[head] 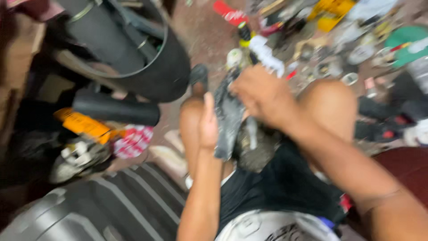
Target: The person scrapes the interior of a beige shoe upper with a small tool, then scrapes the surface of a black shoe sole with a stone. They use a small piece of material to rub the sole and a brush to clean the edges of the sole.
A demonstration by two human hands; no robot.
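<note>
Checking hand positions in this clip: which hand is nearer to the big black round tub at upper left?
Left. The left hand grips the dark grey piece just right of the black tub; the right hand holds its top, farther right.

yellow box (pixel 331 12) top right, red packet (pixel 229 13) beside

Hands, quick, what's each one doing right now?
Left hand: closed on the lower part of a dark grey, rag-like object.
Right hand: gripping the same object's upper part; blur hides the fingers.
</note>
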